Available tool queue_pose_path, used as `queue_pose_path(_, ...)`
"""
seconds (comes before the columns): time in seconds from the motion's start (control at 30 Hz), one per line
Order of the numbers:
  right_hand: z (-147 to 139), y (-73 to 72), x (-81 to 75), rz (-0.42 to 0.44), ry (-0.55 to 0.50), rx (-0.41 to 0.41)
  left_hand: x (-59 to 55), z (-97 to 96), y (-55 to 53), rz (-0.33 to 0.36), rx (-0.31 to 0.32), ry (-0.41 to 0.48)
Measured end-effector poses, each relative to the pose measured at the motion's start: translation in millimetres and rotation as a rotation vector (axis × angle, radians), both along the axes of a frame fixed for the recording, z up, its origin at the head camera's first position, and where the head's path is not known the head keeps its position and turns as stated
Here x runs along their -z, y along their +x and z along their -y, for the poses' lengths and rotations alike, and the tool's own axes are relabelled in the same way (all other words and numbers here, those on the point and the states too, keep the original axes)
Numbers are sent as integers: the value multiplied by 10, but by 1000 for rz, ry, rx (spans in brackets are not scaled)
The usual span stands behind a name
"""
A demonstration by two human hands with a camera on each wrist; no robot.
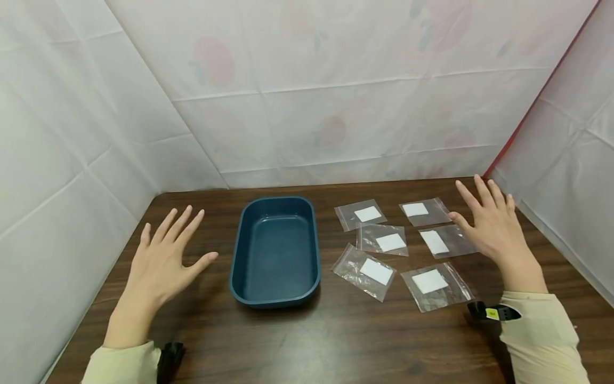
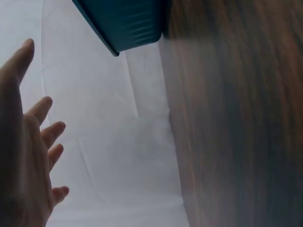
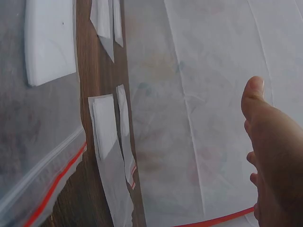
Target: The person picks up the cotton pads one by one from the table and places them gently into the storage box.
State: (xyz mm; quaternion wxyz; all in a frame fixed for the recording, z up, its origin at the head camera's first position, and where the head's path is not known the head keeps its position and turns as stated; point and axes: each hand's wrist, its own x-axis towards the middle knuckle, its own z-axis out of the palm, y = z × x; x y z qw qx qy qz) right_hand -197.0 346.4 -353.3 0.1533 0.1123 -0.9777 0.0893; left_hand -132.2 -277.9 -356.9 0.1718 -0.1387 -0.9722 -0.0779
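Hovering: left hand [image 1: 160,266], right hand [image 1: 494,229], each grip spread; one tray [image 1: 275,248]; six bags [image 1: 374,237] (white insert [image 1: 376,271] each, perhaps layered).

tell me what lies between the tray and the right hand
In the head view, clear bags with white pieces inside lie on the table between the tray and right hand.

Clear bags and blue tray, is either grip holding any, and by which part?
Nothing is held: the left grip and right grip are both empty.
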Motion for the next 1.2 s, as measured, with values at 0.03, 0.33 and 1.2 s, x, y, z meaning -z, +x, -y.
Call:
queue_pose_path(0.03,1,0,-1,-1,-2,0,3,-5,-4,3,16,19)
queue_pose_path(0.33,8,2,-18,5,-26,5,7,-59,-43,63,142,225)
queue_pose_path(1.2,16,22,-96,-15,-118,-49,136,-163,42,584,294,591)
